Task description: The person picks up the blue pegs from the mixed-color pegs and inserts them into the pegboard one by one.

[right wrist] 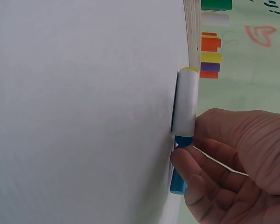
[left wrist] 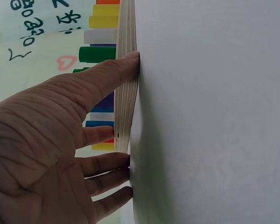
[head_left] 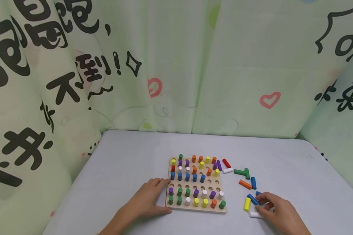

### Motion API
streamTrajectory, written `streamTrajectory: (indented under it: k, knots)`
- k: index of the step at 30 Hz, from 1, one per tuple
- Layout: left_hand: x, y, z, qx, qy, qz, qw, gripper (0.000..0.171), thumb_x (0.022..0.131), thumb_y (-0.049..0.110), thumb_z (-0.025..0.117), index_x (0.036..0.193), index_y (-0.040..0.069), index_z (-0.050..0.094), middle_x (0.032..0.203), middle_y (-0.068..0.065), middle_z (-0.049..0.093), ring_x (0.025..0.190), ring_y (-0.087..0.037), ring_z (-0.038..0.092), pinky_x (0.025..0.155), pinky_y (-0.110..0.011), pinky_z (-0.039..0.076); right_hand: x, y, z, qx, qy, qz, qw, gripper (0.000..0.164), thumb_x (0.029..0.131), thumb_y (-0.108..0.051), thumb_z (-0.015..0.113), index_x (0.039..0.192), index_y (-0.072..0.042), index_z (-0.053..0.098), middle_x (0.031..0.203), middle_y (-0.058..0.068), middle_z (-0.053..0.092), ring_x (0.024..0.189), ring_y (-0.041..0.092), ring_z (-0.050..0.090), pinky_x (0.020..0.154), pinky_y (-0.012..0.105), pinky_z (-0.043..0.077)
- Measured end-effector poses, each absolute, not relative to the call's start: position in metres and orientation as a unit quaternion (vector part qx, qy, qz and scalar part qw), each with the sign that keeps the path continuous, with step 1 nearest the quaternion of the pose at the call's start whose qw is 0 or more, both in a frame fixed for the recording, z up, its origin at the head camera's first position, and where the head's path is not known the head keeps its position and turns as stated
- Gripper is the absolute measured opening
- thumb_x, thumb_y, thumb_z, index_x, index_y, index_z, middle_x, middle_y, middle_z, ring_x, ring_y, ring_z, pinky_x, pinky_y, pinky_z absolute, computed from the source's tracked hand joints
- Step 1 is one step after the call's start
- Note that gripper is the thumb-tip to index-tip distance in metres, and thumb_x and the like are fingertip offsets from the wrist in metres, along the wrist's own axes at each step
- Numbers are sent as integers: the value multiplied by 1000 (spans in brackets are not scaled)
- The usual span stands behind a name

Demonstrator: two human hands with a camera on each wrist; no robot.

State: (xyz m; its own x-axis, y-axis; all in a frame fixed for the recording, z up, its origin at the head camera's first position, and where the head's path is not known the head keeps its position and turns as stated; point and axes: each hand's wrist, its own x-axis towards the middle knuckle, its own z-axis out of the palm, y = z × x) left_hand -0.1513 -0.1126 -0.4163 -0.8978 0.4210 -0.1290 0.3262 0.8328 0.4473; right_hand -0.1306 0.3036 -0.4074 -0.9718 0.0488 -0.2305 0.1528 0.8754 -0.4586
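Observation:
A wooden peg board (head_left: pixel 197 210) stands on the table, filled with rows of coloured pegs and some bare holes. My left hand (head_left: pixel 148 197) rests at its left edge, thumb by the near corner; in the left wrist view the thumb touches the board's side (left wrist: pixel 125 107). My right hand (head_left: pixel 277 209) is right of the board, thumb and forefinger pinching the end of a blue peg (head_left: pixel 253 199) lying on the table. Beside it lie a yellow peg (head_left: pixel 247 204), a white peg (head_left: pixel 254 214) and another blue peg (head_left: pixel 258 193), partly hidden by the fingers.
More loose pegs lie to the right of the board: an orange peg (head_left: pixel 245 184), a blue peg (head_left: pixel 253 183), two green ones (head_left: pixel 239 172), a white peg (head_left: pixel 227 170), a red peg (head_left: pixel 226 163) and a purple peg (head_left: pixel 219 165). A printed curtain (head_left: pixel 232 81) hangs around the white table (head_left: pixel 129 156).

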Motion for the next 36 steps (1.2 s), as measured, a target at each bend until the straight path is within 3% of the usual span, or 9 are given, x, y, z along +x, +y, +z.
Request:
streamTrajectory:
  k: [13,22,29,36]
  knots:
    - [-151,-112,-413,195,951,212,111,91,76,57,85,149,17,49,140,-14,57,128,-32,53,108,-56,46,-130,305,-408,42,967,-234,93,27,88,-13,76,111,-2,70,92,-3,68,81,15,59,67,30,50]
    - [-151,-112,-417,197,951,211,107,91,75,58,85,149,17,49,140,-13,57,128,-32,53,108,-55,47,-126,302,-406,51,963,-254,75,27,88,-10,74,113,0,70,94,-1,69,82,16,60,72,34,55]
    - [-150,-112,-416,198,951,212,107,91,76,57,85,148,17,49,140,-13,57,128,-32,53,108,-55,47,-122,297,-402,59,955,-286,56,29,89,-8,74,114,3,68,98,2,71,84,16,64,68,24,57]
    - [-150,-112,-415,196,951,215,107,90,75,56,86,148,16,50,140,-14,57,128,-32,53,108,-56,47,-121,288,-400,67,947,-311,46,28,89,-4,74,115,3,67,100,5,70,83,16,64,69,24,59]
